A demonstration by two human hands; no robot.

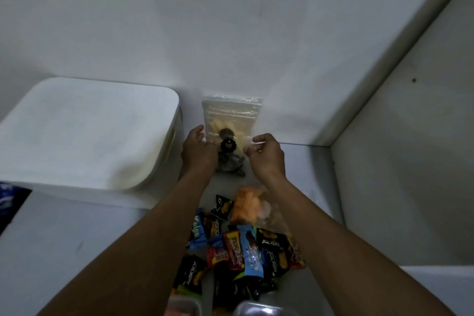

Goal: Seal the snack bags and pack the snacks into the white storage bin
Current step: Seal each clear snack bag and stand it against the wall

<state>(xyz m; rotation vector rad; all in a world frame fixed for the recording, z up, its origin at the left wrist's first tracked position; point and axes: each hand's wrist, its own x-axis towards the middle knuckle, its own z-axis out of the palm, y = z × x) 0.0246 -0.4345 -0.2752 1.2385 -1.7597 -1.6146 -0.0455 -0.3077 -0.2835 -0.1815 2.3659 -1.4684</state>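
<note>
A clear zip bag of dark snacks [230,159] with a black round label lies on the white surface between my hands. My left hand [198,150] holds its left top edge and my right hand [266,154] pinches its right top corner. Behind it a second clear zip bag with pale yellow snacks [232,117] leans against the wall. The white storage bin [84,133] stands to the left with its lid on. A bag of orange snacks [247,204] lies nearer to me, and beyond it a heap of several wrapped snack bars [243,249].
A white wall rises just behind the bags, and a white side panel [400,161] closes off the right. A metal object [261,309] and a small container [183,306] show at the bottom edge. Dark blue cloth [10,200] sits at the far left.
</note>
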